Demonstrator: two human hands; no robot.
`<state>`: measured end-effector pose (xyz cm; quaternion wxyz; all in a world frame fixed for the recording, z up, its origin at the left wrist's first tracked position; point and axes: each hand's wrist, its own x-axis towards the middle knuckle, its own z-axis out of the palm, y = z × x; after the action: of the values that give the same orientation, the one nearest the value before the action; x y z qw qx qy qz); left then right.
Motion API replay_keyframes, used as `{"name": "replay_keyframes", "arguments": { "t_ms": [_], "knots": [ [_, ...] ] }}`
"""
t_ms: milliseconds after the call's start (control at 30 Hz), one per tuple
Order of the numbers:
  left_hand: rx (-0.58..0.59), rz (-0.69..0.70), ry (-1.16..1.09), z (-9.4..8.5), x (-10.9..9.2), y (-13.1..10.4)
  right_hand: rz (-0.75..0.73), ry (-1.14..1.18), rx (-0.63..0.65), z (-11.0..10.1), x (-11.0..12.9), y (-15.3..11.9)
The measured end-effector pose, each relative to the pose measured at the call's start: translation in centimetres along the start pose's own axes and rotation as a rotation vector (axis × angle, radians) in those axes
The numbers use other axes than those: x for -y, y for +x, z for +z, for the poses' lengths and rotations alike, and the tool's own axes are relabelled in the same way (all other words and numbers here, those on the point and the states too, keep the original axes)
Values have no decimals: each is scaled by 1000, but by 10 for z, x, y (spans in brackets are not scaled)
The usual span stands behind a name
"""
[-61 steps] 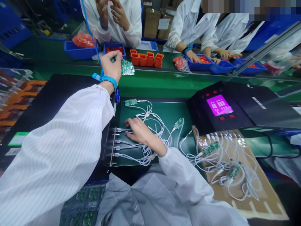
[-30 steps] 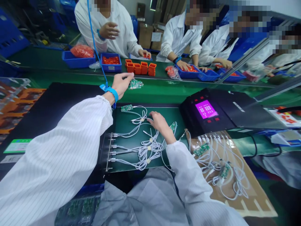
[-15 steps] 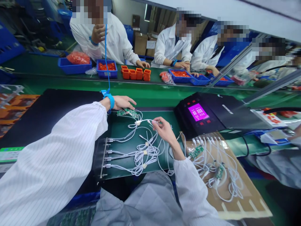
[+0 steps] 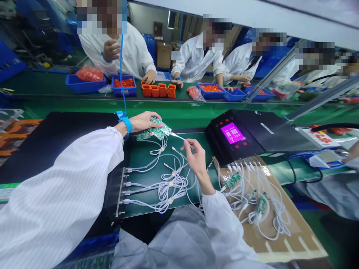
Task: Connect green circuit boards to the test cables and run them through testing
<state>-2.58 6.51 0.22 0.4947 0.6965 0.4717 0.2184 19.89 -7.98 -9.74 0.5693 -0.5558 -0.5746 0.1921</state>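
My left hand (image 4: 146, 121) grips a green circuit board (image 4: 164, 129) by its far end, above the dark green mat (image 4: 140, 157). In my right hand (image 4: 193, 151), thumb and fingers pinch a white cable (image 4: 179, 137) whose plug meets the board's right edge; whether it is fully seated I cannot tell. More green boards (image 4: 143, 136) lie beneath and left of the held one. Bundled white cables (image 4: 171, 185) are spread over the mat nearer me, with several plugged into a metal strip (image 4: 120, 192) on the left.
A black device with a lit purple screen (image 4: 233, 133) stands to the right. Beside it, cardboard (image 4: 280, 209) carries more cables and boards. Across the bench, co-workers in white coats sit behind blue trays (image 4: 125, 90) and orange cups (image 4: 162, 89). A blue cord (image 4: 121, 71) rises from my left wristband.
My left hand has taken hold of a circuit board and raised it. The cable in my right hand now meets that board's edge. A co-worker's hand has reached the orange cups.
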Motion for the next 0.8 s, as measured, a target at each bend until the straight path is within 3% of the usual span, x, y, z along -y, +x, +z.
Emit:
{"name": "replay_keyframes", "arguments": {
  "t_ms": [100, 200, 333, 467, 700, 800],
  "knots": [
    [9, 29, 15, 0, 0, 0, -25, 34, -54, 2, 3, 3],
    [-4, 84, 45, -1, 1, 0, -129, -92, -87, 3, 8, 7],
    [-21, 109, 45, 0, -1, -1, -192, -158, -66, 8, 14, 10],
    [-22, 106, 19, 1, -6, -4, -220, -171, -22, 12, 14, 9],
    [-72, 184, 30, 4, -12, -8, -292, -206, -122, 10, 14, 13],
    [-68, 236, 17, 5, -13, -8, -244, -165, -118, 6, 17, 16]
  ]
}}
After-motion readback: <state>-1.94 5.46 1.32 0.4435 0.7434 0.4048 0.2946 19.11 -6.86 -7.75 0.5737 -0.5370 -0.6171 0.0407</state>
